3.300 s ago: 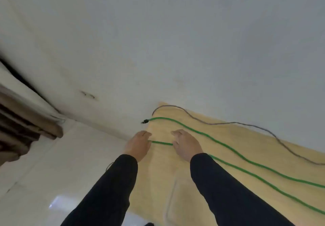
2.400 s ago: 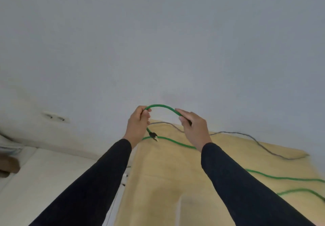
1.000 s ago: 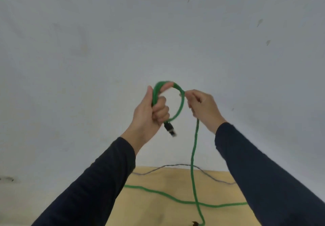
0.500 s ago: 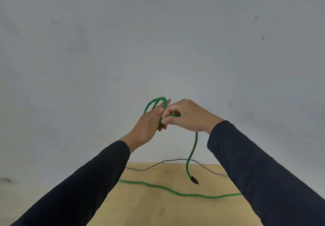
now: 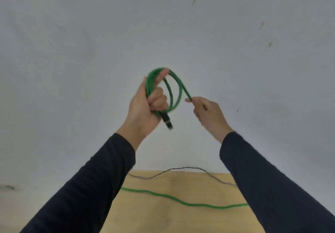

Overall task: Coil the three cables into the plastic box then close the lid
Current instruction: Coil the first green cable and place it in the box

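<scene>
While raised, left hand [image 5: 145,105] fisted around green cable [image 5: 176,89] loops, right hand [image 5: 208,113] fingers pinching it.

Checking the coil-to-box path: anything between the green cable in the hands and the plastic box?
Cannot tell: the box is out of view. The left hand grips the green cable coil, the right hand pinches its strand. Below lie only a second green cable and a grey cable.

One head-worn wide view, forward and slightly down, close on raised forearms before a pale wall [image 5: 90,51].
</scene>
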The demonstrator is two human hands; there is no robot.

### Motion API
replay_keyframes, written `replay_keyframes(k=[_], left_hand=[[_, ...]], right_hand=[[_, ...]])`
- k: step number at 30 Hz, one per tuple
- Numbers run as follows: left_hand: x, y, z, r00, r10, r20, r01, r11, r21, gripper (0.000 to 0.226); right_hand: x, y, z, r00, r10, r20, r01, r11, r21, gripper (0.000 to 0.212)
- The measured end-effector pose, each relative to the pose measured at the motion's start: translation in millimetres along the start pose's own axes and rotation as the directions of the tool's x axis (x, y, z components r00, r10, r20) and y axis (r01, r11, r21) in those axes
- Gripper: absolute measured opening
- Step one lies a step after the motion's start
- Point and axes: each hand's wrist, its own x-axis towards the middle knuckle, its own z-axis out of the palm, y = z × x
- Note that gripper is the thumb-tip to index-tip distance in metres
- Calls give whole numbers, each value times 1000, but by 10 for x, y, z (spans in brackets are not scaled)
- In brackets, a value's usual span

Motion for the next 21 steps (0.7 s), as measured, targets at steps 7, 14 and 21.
replay_keyframes(k=[7,14,21], left_hand=[[276,-17,-152,938,258,-230,-75,803,592,49],[-92,-270,-369,997,-69,41,-12,374,927,47],[-62,-87,-185,963,-268,36,97,469,878,51]], right_hand=[[-407,-156,597,899,-86,430,237,920,-312,29],[-137,-452,187,884,-239,402,359,897,-256,9],[-119,-463,104,934,-262,242,304,939,-158,42]])
